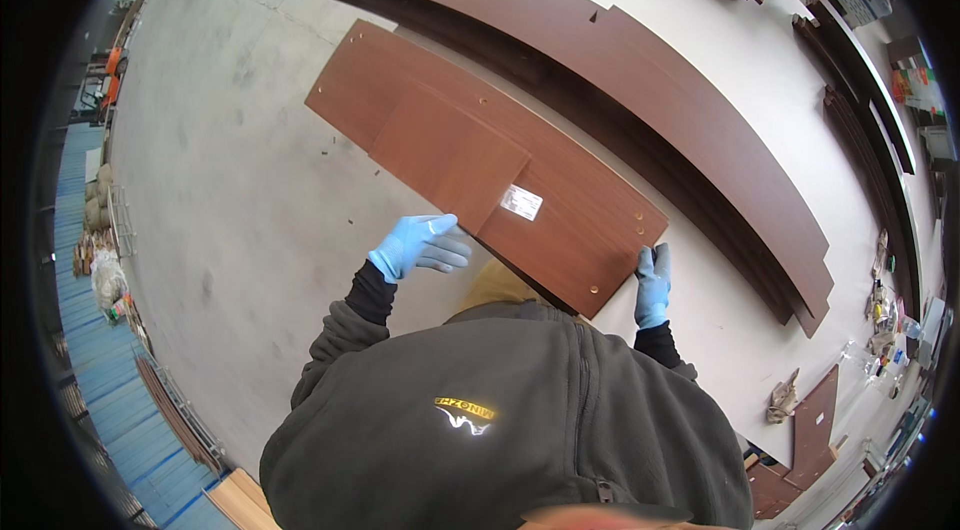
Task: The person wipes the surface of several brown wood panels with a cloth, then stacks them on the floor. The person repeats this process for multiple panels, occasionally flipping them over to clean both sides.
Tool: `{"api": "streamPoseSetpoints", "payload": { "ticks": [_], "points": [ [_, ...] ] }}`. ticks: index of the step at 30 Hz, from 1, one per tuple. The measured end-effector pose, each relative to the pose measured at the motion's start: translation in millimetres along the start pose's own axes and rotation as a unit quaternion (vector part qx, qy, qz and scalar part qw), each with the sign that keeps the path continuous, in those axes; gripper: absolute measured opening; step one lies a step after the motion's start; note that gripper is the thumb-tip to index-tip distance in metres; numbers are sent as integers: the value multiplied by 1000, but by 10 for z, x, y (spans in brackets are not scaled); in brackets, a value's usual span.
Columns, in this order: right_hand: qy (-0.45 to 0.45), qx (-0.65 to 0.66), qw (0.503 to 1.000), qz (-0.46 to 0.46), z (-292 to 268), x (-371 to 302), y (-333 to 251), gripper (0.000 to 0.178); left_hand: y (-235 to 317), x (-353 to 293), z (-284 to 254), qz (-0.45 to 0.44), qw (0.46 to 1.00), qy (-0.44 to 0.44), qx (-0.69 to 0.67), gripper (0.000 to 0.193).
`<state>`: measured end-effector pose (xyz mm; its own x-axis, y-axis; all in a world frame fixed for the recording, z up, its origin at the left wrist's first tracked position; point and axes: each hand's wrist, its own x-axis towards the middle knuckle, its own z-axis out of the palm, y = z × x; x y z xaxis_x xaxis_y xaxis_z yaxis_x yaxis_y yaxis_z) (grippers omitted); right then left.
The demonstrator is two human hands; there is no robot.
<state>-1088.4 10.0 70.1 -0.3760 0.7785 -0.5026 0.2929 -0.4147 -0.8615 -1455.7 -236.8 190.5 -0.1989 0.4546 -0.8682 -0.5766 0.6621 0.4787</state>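
1. Brown laminate panel [500,180], with a white sticker [521,202] and small holes along its ends, sits at centre frame, held up over the grey concrete floor [230,190].
2. Left hand [418,246], in a blue glove, grips the panel's near edge at 7 o'clock, fingers curled over it.
3. Right hand [653,285], also gloved, clasps the panel's corner at 4 o'clock, fingers pressed together along the edge.
4. Long brown boards [640,80] lie at 1 o'clock on a white sheet [760,50].

Floor [230,180]: bare grey concrete
Sheet [740,60]: white, spread over the floor
Left edge: blue pallets [85,330], stacked sacks [97,205]
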Motion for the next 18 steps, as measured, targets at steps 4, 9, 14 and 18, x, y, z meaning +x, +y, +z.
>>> {"api": "streamPoseSetpoints", "payload": {
  "ticks": [4, 9, 14, 18],
  "points": [
    [37, -7, 998, -48, 220, -15, -49, 41, 419, 62, -616, -15, 995, 57, 86, 66],
    [76, -3, 997, -1, 380, 32, -86, 63, 486, 338, -356, -7, 996, -28, 85, 69],
    [94, -33, 995, 23, 404, 78, -111, 58, 651, 345, -161, 41, 993, -76, 78, 55],
    [95, -21, 995, 14, 418, 75, -88, 54, 862, 275, -465, 105, 993, -2, 59, 48]
  ]
}}
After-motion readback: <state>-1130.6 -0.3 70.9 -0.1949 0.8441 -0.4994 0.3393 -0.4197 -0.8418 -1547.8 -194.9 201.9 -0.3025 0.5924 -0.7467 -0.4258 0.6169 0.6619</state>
